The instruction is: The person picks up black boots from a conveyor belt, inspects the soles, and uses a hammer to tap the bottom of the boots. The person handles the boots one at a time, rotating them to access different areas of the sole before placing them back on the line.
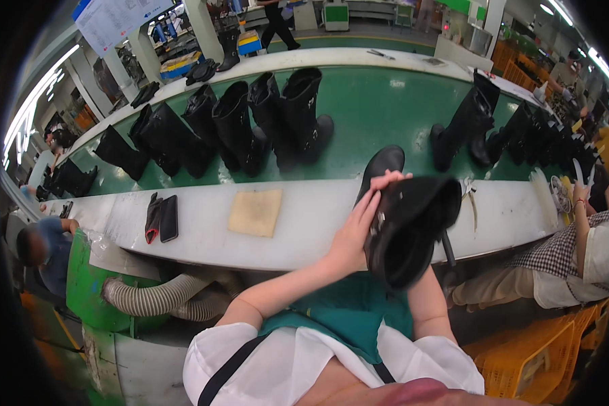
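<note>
A black boot [392, 223] with metal buckles is held up in front of me, over the near white edge of the workbench. Its toe points away and its wide shaft opening faces me. Two dark openings show at the shaft, and I cannot tell whether a second boot is pressed against it. My left hand [360, 227] grips it from the left, fingers laid along its side near the ankle. My right forearm [427, 304] rises behind the shaft, which hides the right hand and its fingers.
Several black boots [233, 122] stand on the green belt [379, 101] at left, more [463, 125] at right. On the near ledge lie a tan pad [256, 213], a dark phone [169, 218] and scissor-like tools [469, 196]. Co-workers sit on both sides; yellow crates [528, 355] stand lower right.
</note>
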`<action>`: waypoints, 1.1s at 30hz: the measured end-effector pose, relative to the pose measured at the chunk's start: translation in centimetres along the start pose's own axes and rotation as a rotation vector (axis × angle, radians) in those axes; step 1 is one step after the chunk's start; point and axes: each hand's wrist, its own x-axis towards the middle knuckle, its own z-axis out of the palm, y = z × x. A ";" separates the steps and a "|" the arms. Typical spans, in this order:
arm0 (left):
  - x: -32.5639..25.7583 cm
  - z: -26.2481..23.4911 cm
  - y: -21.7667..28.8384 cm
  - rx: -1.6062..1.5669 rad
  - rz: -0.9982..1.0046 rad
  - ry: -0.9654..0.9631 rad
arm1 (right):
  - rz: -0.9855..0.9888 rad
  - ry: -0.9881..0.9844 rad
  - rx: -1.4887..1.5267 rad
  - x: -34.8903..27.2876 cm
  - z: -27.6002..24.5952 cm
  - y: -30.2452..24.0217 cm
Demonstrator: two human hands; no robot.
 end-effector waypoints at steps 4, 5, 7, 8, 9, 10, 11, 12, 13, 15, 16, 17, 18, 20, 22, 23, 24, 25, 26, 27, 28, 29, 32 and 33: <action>-1.6 1.0 -0.2 0.059 -0.020 -0.037 | 0.070 -0.088 0.066 -0.5 -0.1 -1.5; -1.8 1.2 -0.3 0.080 -0.018 -0.044 | 0.023 -0.055 0.007 -0.7 0.0 -1.3; -2.0 1.6 -0.6 0.101 0.003 -0.029 | -0.097 -0.038 -0.087 -0.9 -0.4 -0.1; -2.1 1.8 -0.6 0.101 0.007 -0.020 | -0.153 -0.029 -0.133 -0.9 -0.3 0.2; -2.1 1.8 -0.7 0.101 0.011 -0.010 | -0.109 0.001 -0.100 -1.0 -0.1 -0.1; -2.2 1.9 -0.7 0.100 0.015 -0.001 | -0.158 -0.026 -0.130 -0.9 -0.2 0.2; -2.2 1.9 -0.6 0.077 -0.001 -0.014 | -0.209 -0.054 -0.161 -0.9 -0.4 0.7; -2.3 1.9 -0.6 0.078 0.004 -0.022 | -0.187 -0.061 -0.123 -0.6 -0.8 1.0; -2.5 1.9 -0.5 0.079 0.009 -0.030 | -0.166 -0.066 -0.086 -0.4 -1.2 1.4; -3.1 1.8 -0.3 0.073 0.011 -0.060 | -0.198 -0.173 -0.059 0.7 -2.0 2.3; -3.3 2.1 -0.3 0.078 0.018 -0.059 | -0.214 -0.226 -0.046 1.0 -2.2 2.6; -3.6 2.2 -0.2 0.082 0.023 -0.057 | -0.194 -0.190 -0.007 1.0 -2.0 2.8; -3.9 2.3 -0.2 0.087 0.027 -0.055 | -0.217 -0.260 -0.009 1.1 -2.3 3.0; -4.3 2.5 -0.3 0.073 0.039 -0.050 | -0.256 -0.399 -0.010 1.6 -3.3 3.5; -4.6 2.4 -0.4 0.047 0.049 -0.066 | -0.308 -0.466 0.020 1.9 -3.8 3.8; -4.6 2.3 -0.7 0.023 0.057 -0.086 | -0.331 -0.497 0.031 1.9 -4.1 3.8; -4.5 2.0 -0.8 -0.001 0.064 -0.105 | -0.384 -0.540 0.072 2.2 -4.6 4.0; -4.5 1.5 -0.7 -0.006 0.061 -0.084 | -0.437 -0.582 0.115 2.5 -5.2 4.4; -4.7 1.0 -0.9 -0.092 0.044 -0.072 | -0.489 -0.629 0.154 2.6 -5.7 4.7; -4.9 0.4 -1.2 -0.175 0.030 -0.059 | -0.462 -0.583 0.251 2.1 -5.9 4.7; -5.0 -0.1 -1.6 -0.259 0.016 -0.045 | -0.405 -0.482 0.349 1.3 -6.1 4.5; -5.0 -0.6 -2.3 -0.262 0.066 0.039 | -0.347 -0.382 0.446 0.7 -5.7 3.9; -5.5 -2.0 -3.4 -0.048 0.040 0.208 | -0.194 -0.051 0.711 -1.1 -3.5 1.5; -5.2 -2.1 -3.7 -0.147 -0.022 0.223 | -0.198 -0.005 0.784 -1.2 -3.4 1.3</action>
